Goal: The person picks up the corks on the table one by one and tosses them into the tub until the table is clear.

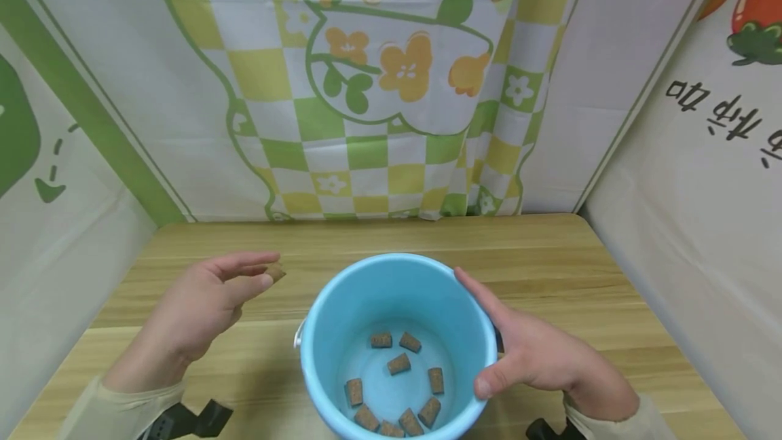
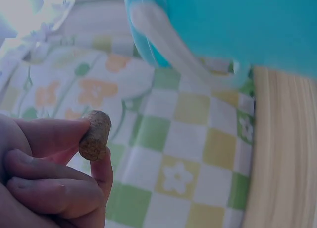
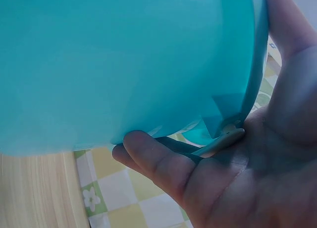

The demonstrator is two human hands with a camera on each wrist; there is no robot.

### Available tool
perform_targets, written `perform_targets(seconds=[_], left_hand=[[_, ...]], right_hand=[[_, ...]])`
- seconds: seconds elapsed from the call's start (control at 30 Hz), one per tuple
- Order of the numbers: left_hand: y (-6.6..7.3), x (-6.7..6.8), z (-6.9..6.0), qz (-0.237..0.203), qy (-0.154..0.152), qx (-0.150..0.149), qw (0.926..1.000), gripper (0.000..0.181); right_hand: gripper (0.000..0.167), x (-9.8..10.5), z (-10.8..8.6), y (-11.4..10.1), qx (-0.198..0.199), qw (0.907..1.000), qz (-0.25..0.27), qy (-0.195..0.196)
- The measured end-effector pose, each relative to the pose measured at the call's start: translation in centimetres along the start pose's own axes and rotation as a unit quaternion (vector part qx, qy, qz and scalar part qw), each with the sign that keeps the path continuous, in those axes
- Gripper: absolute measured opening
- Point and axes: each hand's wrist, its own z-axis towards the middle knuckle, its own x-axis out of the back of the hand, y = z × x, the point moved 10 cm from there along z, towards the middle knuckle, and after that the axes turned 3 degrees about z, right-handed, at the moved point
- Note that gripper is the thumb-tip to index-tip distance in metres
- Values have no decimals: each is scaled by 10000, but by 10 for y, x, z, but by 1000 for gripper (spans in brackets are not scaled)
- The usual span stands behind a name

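Note:
A light blue bucket (image 1: 391, 290) stands on the wooden table in the head view, with several brown corks (image 1: 399, 363) lying scattered on its bottom. Left of the bucket and apart from it, my left hand (image 1: 198, 304) pinches one cork (image 2: 95, 135) between thumb and fingertips. My right hand (image 1: 540, 355) holds the bucket's right side. Its thumb lies over the rim, and in the right wrist view the fingers (image 3: 156, 161) bend against the outer wall near the handle's end.
The wooden table (image 1: 214, 240) meets a checked, flower-printed curtain (image 1: 366, 148) at its back edge. White printed cloth walls (image 1: 678, 223) flank both sides. The bucket's white handle (image 2: 168, 37) hangs on its outside in the left wrist view.

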Motion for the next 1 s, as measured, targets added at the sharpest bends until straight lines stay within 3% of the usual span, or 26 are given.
perform_targets(seconds=[0.2, 0.33, 0.57, 1.0], left_hand=[[31, -13, -13, 719, -64, -359, 9967, 43], [47, -25, -17, 940, -163, -600, 9936, 36], [58, -44, -18, 791, -453, -504, 9946, 34], [76, -54, -13, 671, -559, -647, 9941, 32]], right_hand=[[122, 0, 0, 0, 27, 10000, -11, -15], [123, 0, 0, 0, 6, 10000, 22, -31], [122, -1, 0, -2, 65, 9999, 66, -52], [122, 0, 1, 0, -32, 9999, 150, -45]])
